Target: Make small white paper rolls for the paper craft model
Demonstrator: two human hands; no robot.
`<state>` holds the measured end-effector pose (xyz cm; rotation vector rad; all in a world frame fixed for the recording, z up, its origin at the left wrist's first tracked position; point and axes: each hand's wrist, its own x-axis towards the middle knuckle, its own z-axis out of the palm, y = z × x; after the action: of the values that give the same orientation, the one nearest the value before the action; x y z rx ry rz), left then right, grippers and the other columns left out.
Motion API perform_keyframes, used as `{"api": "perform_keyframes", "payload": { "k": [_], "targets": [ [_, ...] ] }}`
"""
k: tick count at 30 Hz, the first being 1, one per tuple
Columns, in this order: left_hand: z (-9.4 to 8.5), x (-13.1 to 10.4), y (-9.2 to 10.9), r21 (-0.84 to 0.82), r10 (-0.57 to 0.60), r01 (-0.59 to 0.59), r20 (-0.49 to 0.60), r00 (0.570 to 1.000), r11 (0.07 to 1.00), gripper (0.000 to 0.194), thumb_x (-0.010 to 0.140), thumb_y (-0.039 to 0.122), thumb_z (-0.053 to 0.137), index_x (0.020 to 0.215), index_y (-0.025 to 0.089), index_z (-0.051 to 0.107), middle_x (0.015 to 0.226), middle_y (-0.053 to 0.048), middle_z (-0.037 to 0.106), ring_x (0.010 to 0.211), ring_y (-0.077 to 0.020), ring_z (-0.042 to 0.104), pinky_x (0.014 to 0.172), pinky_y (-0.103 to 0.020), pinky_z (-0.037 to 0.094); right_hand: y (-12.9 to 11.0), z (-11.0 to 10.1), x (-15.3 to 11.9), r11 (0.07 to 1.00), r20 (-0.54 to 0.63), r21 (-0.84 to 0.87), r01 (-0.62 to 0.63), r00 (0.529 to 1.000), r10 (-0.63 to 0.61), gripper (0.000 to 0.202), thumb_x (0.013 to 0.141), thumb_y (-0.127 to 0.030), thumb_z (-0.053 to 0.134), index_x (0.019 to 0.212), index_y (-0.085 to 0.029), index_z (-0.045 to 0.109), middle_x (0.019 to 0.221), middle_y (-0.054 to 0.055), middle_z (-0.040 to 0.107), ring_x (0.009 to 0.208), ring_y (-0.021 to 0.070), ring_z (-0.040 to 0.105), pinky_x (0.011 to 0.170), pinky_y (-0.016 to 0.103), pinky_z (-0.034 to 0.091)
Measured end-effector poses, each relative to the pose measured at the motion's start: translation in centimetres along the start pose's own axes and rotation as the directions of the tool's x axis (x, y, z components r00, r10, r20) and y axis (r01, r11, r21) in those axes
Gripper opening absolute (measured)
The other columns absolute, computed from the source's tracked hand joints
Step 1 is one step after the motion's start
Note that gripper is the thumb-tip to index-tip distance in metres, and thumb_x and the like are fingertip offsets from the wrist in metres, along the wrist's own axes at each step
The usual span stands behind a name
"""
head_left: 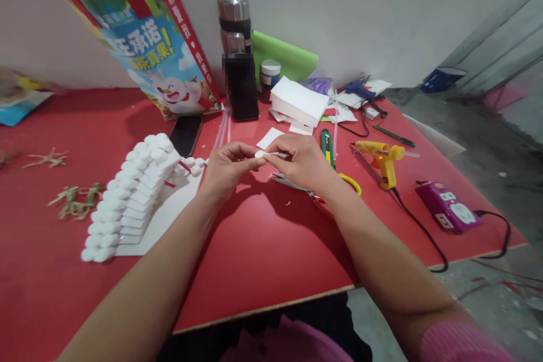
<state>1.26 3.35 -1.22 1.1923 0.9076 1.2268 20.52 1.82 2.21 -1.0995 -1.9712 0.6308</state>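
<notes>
My left hand (pixel 231 168) and my right hand (pixel 297 161) meet above the middle of the red table, both with fingers pinched. Between their fingertips is a small white round-ended piece (pixel 260 154), its far part hidden by my right fingers. Left of my left hand stands a white model (pixel 139 198) of stepped card pieces edged with rows of white rounded discs, on a white base. Scissors (pixel 292 182) with red and yellow handles lie under my right hand, partly covered by it. A white card (pixel 270 137) lies just beyond my fingertips.
A yellow glue gun (pixel 384 161) and a purple power strip (pixel 448 207) with cords lie on the right. A green cutter (pixel 326 147), stacked white cards (pixel 299 99), a phone (pixel 185 134), a thermos (pixel 234 11) and a printed box (pixel 165 51) stand or lie further back.
</notes>
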Motion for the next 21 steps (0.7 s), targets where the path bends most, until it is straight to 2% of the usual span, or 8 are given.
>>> {"api": "perform_keyframes", "payload": {
  "k": [2, 5, 9, 12, 17, 21],
  "targets": [
    [0.04, 0.04, 0.08, -0.020, 0.010, -0.009, 0.025, 1.000, 1.000, 0.028, 0.056, 0.024, 0.102, 0.073, 0.019, 0.079, 0.072, -0.002, 0.076, 0.064, -0.0142, 0.067, 0.064, -0.027, 0.055, -0.06, -0.27, -0.01, 0.998, 0.019, 0.054, -0.019, 1.000, 0.018, 0.018, 0.095, -0.028, 0.069, 0.079, -0.020, 0.072, 0.072, 0.001, 0.065, 0.067, 0.0147, 0.052, 0.063, 0.030, 0.036],
    [0.09, 0.05, 0.25, -0.037, 0.013, -0.010, 0.066, 0.998, 0.999, 0.030, 0.057, 0.024, 0.101, 0.080, 0.020, 0.083, 0.072, -0.001, 0.075, 0.062, -0.0137, 0.066, 0.061, -0.026, 0.055, -0.10, -0.42, -0.04, 0.996, 0.017, 0.089, -0.021, 1.000, 0.019, 0.017, 0.094, -0.026, 0.070, 0.078, -0.019, 0.072, 0.071, 0.000, 0.064, 0.066, 0.0139, 0.052, 0.062, 0.029, 0.035],
    [0.02, -0.04, 0.55, 0.013, 0.026, -0.028, 0.093, 0.995, 1.000, 0.026, 0.061, 0.026, 0.100, 0.084, 0.022, 0.087, 0.073, -0.002, 0.076, 0.065, -0.0140, 0.066, 0.062, -0.026, 0.055, 0.06, -0.29, -0.02, 0.994, 0.001, 0.107, 0.010, 1.000, -0.010, 0.016, 0.093, -0.025, 0.071, 0.079, -0.017, 0.073, 0.072, 0.001, 0.067, 0.066, 0.0131, 0.053, 0.062, 0.028, 0.036],
    [0.12, -0.16, 0.69, 0.034, 0.034, -0.036, 0.056, 0.998, 0.999, 0.024, 0.060, 0.025, 0.100, 0.080, 0.022, 0.087, 0.073, -0.002, 0.077, 0.064, -0.0137, 0.066, 0.063, -0.026, 0.055, 0.10, 0.00, 0.05, 0.996, -0.020, 0.086, 0.016, 1.000, -0.014, 0.015, 0.093, -0.023, 0.070, 0.079, -0.017, 0.073, 0.071, 0.000, 0.067, 0.065, 0.0126, 0.054, 0.062, 0.027, 0.037],
    [0.58, -0.32, 0.60, 0.062, 0.018, -0.013, -0.076, 0.997, 0.998, 0.026, 0.057, 0.026, 0.100, 0.077, 0.021, 0.085, 0.073, -0.003, 0.079, 0.061, -0.0138, 0.066, 0.060, -0.027, 0.054, -0.18, 0.39, 0.03, 0.997, -0.067, 0.052, -0.060, 0.996, 0.064, 0.016, 0.094, -0.025, 0.069, 0.080, -0.017, 0.073, 0.070, 0.002, 0.069, 0.065, 0.0141, 0.058, 0.062, 0.028, 0.041],
    [0.84, -0.45, 0.66, 0.054, 0.011, -0.007, -0.067, 0.998, 0.999, 0.030, 0.052, 0.024, 0.102, 0.070, 0.019, 0.079, 0.068, -0.001, 0.076, 0.061, -0.0129, 0.066, 0.059, -0.025, 0.053, -0.03, -0.18, -0.16, 0.992, -0.003, 0.113, -0.047, 0.999, 0.047, 0.015, 0.094, -0.027, 0.070, 0.085, -0.017, 0.075, 0.071, 0.001, 0.070, 0.061, 0.0136, 0.061, 0.059, 0.027, 0.044]
  ]
}}
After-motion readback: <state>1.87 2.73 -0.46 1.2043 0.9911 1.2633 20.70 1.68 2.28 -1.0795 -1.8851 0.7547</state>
